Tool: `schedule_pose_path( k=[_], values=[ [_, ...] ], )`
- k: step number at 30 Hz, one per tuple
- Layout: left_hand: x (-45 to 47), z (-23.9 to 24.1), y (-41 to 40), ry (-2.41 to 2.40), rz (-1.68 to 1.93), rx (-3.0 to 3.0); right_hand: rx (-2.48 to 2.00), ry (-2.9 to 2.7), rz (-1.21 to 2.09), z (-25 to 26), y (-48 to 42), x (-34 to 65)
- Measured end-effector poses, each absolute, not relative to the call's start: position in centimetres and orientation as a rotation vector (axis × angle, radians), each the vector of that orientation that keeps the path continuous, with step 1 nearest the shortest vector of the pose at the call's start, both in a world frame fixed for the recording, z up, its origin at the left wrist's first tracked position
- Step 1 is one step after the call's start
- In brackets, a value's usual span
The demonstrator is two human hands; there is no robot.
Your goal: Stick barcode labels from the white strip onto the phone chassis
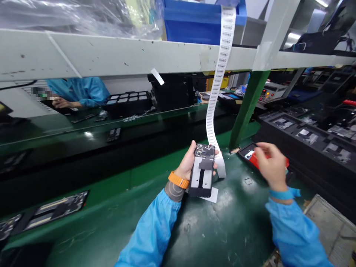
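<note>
My left hand (187,161) is wrapped round a phone with its back cover off (202,172); the circuit board shows at its top end and a grey-white section with a black strip lies below. A white slip of paper (213,195) lies on the green bench under the phone's lower end. My right hand (270,163) is over a shallow black tray (246,151) containing a red item (254,160) and a small white piece. Its fingers are curled in and slightly blurred; anything between them is hidden.
A strip of barcode labels (217,79) hangs from the shelf (125,55) down behind the phone. A green post (247,107) rises beyond the tray. Black trays of parts (308,135) stand at right. Opened phones (57,209) lie on the left. A co-worker's blue sleeve (93,91) shows across the line.
</note>
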State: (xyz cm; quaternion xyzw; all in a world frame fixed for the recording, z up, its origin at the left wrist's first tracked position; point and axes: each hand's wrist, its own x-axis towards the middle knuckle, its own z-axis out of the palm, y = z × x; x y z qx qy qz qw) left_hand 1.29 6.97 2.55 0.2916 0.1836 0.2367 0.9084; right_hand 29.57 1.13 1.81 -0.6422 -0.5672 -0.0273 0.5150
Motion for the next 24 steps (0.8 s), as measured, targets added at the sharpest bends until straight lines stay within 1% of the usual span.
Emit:
schedule_pose_path(
  k=[2, 3, 5, 8, 12, 18, 21, 24],
  values=[
    [0.7, 2.8, 5.3, 0.368, 0.487, 0.568, -1.225, -1.665, 0.136, 2.3, 0.9, 24.2],
    [0.4, 2.9, 4.5, 0.357, 0.495, 0.549, -1.103, -1.759, 0.182, 2.4, 0.8, 22.1],
    [-0.2, 2.9, 3.1, 0.313, 0.508, 0.511, -0.925, -1.874, 0.216, 2.4, 0.7, 19.6],
    [-0.8, 2.9, 1.6, 0.22, 0.475, 0.454, -0.791, -1.91, 0.184, 2.0, 0.5, 19.3],
    [-0.9, 2.9, 0.1, 0.118, 0.466, 0.404, -0.665, -1.934, 0.05, 1.5, -0.1, 20.9],
    [-0.1, 3.3, -1.9, 0.072, 0.49, 0.316, -0.614, -1.925, -0.303, 0.4, -0.6, 21.3],
    [0.6, 3.5, -2.8, 0.085, 0.608, 0.216, -0.653, -1.843, -0.445, 0.2, -0.7, 21.2],
    [1.3, 3.6, -3.2, 0.14, 0.696, 0.161, -0.657, -1.803, -0.462, 0.4, -0.6, 21.0]
  ],
)
